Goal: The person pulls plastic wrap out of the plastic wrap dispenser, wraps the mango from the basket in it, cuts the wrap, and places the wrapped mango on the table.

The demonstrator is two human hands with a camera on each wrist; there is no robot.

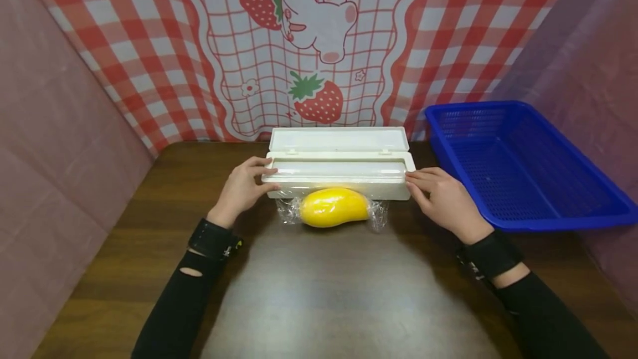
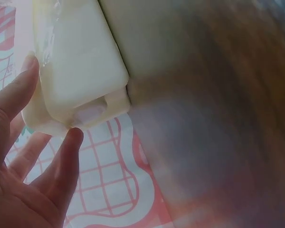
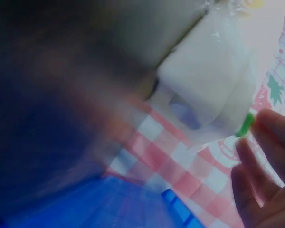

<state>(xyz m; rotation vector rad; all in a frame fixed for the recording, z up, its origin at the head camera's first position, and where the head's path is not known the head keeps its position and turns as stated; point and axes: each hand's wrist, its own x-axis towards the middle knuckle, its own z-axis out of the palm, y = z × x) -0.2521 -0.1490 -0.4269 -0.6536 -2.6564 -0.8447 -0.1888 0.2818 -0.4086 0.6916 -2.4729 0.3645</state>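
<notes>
A white cling film dispenser [image 1: 339, 189] lies on the table with its lid [image 1: 339, 139] raised at the back, showing the film roll [image 1: 339, 168] inside. My left hand [image 1: 242, 188] touches its left end, thumb toward the front and fingers spread. The left wrist view shows the left fingertips [image 2: 75, 137] against the end corner. At the right end, my right hand [image 1: 438, 195] rests extended fingers on the dispenser's edge; the right wrist view shows them at a small green tab [image 3: 245, 125]. A yellow mango-like fruit [image 1: 334, 208], wrapped in clear film, lies against the dispenser's front.
A blue plastic basket [image 1: 558, 222] stands at the right, close to my right forearm. Behind the table [image 1: 309, 298] hangs a red-and-white checked cloth [image 1: 463, 32] with strawberry prints. Pink cloth [image 1: 65, 109] hangs on the left side.
</notes>
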